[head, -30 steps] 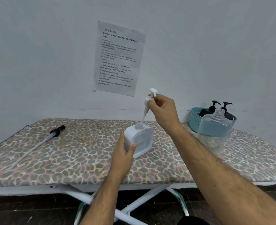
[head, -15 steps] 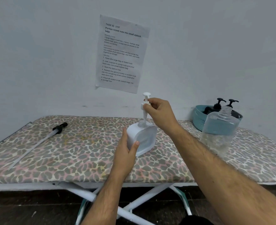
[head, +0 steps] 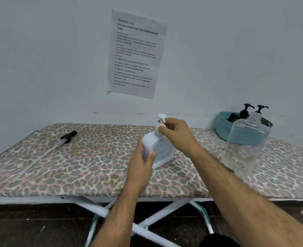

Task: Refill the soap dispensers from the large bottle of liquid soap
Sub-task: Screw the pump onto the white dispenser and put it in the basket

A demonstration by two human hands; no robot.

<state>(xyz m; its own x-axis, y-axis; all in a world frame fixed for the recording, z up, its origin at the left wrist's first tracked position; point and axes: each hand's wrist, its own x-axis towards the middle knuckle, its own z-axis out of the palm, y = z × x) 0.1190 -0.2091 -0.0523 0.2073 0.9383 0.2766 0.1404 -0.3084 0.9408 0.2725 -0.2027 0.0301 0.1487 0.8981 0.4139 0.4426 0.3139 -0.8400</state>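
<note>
A white soap dispenser [head: 160,151] stands on the leopard-print board [head: 97,157]. My left hand [head: 142,162] grips its left side. The fingers of my right hand [head: 176,134] pinch the white pump head [head: 161,120], which sits down in the dispenser's neck. To the right stands the large clear bottle [head: 245,147] with an open neck and clear liquid in its lower part. Its long black-topped pump tube [head: 45,154] lies on the left of the board.
A teal basket [head: 223,129] at the back right holds two black pump dispensers [head: 243,113]. A printed sheet [head: 136,54] hangs on the wall behind. The board's white legs and a dark floor show below its front edge.
My right hand has lowered the white pump down into the dispenser's neck; a second ago it was held above the opening. The left hand has kept its hold on the body.
</note>
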